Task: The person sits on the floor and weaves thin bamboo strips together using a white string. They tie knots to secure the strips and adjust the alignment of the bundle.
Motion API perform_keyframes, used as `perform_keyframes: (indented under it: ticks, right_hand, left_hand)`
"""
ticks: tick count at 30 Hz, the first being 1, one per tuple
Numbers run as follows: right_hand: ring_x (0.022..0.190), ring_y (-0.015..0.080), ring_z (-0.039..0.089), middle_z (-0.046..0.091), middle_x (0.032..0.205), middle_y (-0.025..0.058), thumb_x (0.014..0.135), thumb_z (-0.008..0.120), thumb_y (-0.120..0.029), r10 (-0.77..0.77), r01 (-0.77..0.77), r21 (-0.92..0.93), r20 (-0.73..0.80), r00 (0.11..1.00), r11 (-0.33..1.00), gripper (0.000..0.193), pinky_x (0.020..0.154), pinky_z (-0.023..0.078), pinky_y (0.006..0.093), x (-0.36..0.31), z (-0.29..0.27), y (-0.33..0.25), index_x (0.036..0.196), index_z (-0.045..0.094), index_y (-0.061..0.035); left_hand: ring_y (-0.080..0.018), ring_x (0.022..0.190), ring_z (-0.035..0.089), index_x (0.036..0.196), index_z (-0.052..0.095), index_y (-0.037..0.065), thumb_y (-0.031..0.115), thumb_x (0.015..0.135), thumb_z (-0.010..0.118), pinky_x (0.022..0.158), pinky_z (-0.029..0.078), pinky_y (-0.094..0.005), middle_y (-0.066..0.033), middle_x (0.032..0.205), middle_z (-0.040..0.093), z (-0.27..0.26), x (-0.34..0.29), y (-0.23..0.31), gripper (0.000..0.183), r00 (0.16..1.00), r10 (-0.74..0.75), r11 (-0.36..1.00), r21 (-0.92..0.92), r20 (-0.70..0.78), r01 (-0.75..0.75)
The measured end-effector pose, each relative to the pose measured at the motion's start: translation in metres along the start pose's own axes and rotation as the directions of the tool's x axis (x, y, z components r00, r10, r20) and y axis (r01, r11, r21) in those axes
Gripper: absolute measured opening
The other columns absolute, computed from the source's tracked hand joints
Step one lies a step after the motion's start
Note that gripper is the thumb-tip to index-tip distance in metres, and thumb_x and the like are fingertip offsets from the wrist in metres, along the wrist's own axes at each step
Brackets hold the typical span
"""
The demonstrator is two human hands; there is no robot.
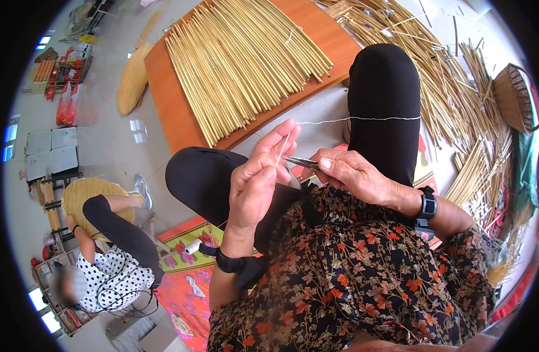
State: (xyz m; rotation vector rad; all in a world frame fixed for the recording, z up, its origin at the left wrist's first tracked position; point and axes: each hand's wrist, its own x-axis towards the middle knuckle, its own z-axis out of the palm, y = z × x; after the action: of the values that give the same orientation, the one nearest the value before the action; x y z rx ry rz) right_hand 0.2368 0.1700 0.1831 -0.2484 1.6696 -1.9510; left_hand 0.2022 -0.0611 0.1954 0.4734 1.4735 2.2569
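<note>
Between the fingertips of my left hand (pixel 253 182), a white thread (pixel 323 122) is pinched. One stretch runs off to the right across my right leg, and a short length shows beside the blades. My right hand (pixel 358 175) is closed around small dark scissors (pixel 301 162), whose handles are mostly hidden by the fingers. The blade tips lie right by the thread at the left fingers; whether they touch it I cannot tell. Beyond my hands, a row of thin straw-coloured stalks (pixel 246 67) lies side by side on an orange-brown wooden board (pixel 162 105).
Loose stalks (pixel 407 64) spread over the floor at far right, near a brown woven basket (pixel 511 98). A white thread spool (pixel 192 247) lies by my left forearm. At left, another person (pixel 117 273) sits beside a round woven piece (pixel 79 196). A long woven piece (pixel 131 82) lies left of the board.
</note>
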Motion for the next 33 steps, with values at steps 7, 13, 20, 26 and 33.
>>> perform_keyframes:
  ticks: [7, 13, 20, 26, 33]
  right_hand:
    - [0.073, 0.0051, 0.045, 0.052, 0.082, -0.0049, 0.109, 0.050, -0.037, 0.028, -0.048, 0.269, 0.080, 0.996, 0.962, 0.033, 0.067, 0.039, 0.0226, 0.001, 0.003, 0.006, 0.118, 0.062, -0.0077]
    - [0.073, 0.0034, 0.043, 0.050, 0.082, -0.0063, 0.108, 0.055, -0.034, 0.005, -0.045, 0.335, 0.120, 0.993, 0.941, 0.028, 0.066, 0.037, 0.0210, -0.002, 0.002, 0.006, 0.118, 0.060, -0.0089]
    - [0.075, 0.0027, 0.042, 0.049, 0.085, -0.0081, 0.106, 0.059, -0.033, -0.007, -0.031, 0.332, 0.114, 0.993, 0.943, 0.027, 0.065, 0.036, 0.0212, -0.005, 0.000, 0.014, 0.116, 0.060, -0.0080]
    - [0.070, 0.0023, 0.041, 0.050, 0.083, -0.0078, 0.106, 0.059, -0.031, -0.058, 0.030, 0.391, 0.060, 0.997, 0.920, 0.025, 0.062, 0.035, 0.0213, -0.007, 0.005, 0.012, 0.112, 0.061, -0.0072]
    - [0.068, 0.0039, 0.048, 0.062, 0.093, -0.0017, 0.100, 0.068, -0.029, -0.220, 0.173, 0.532, 0.025, 0.975, 0.829, 0.036, 0.058, 0.038, 0.0213, -0.022, -0.010, 0.005, 0.122, 0.057, -0.0029]
  left_hand:
    - [-0.0428, 0.145, 0.041, 0.089, 0.069, -0.003, 0.011, 0.099, 0.053, 0.119, 0.034, -0.0508, -0.0267, 0.156, 0.041, 0.001, 0.003, -0.003, 0.024, 0.997, -0.030, 0.996, 0.090, 0.064, 0.024]
    - [-0.0285, 0.120, 0.059, 0.094, 0.070, -0.005, 0.013, 0.100, 0.056, 0.105, 0.047, -0.0430, -0.0162, 0.123, 0.061, -0.006, -0.002, -0.011, 0.023, 0.999, -0.042, 0.972, 0.233, 0.018, 0.036]
    - [-0.0148, 0.090, 0.062, 0.092, 0.070, -0.003, 0.006, 0.096, 0.062, 0.077, 0.050, -0.0278, -0.0074, 0.093, 0.064, -0.003, 0.001, -0.009, 0.013, 0.997, 0.073, 0.908, 0.412, 0.040, -0.083]
    - [-0.0164, 0.084, 0.063, 0.089, 0.069, -0.004, 0.005, 0.095, 0.062, 0.073, 0.050, -0.0284, -0.0076, 0.090, 0.064, -0.001, 0.009, -0.005, 0.013, 0.989, 0.125, 0.840, 0.521, 0.084, -0.150]
    - [-0.0181, 0.088, 0.064, 0.082, 0.065, -0.005, 0.008, 0.095, 0.060, 0.079, 0.051, -0.0318, -0.0108, 0.094, 0.067, -0.008, -0.001, -0.001, 0.020, 0.998, -0.059, 0.798, 0.600, -0.016, 0.057]
